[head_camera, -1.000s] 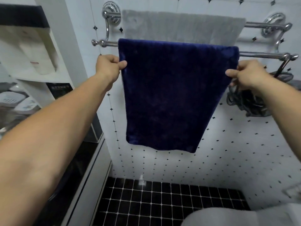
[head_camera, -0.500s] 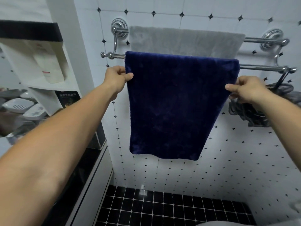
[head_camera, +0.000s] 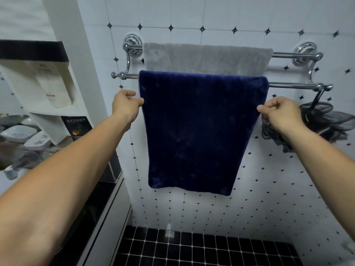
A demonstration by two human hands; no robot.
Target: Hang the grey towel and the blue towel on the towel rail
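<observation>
A dark blue towel (head_camera: 199, 127) hangs folded over the front bar of a chrome double towel rail (head_camera: 292, 85) on the white tiled wall. Behind it, a grey towel (head_camera: 203, 58) hangs over the rear bar. My left hand (head_camera: 125, 105) pinches the blue towel's left edge a little below the bar. My right hand (head_camera: 281, 114) pinches its right edge at about the same height. The grey towel's lower part is hidden behind the blue one.
A dark mesh bath sponge (head_camera: 322, 123) hangs from the rail's right end, just behind my right hand. White shelves (head_camera: 57, 110) with a bottle, boxes and soap dishes (head_camera: 25, 135) stand at left. Below is black floor tile (head_camera: 192, 248).
Both hands have slid down the blue towel's side edges, from near the bar to lower. The view has tilted up, so the rail sits lower in frame.
</observation>
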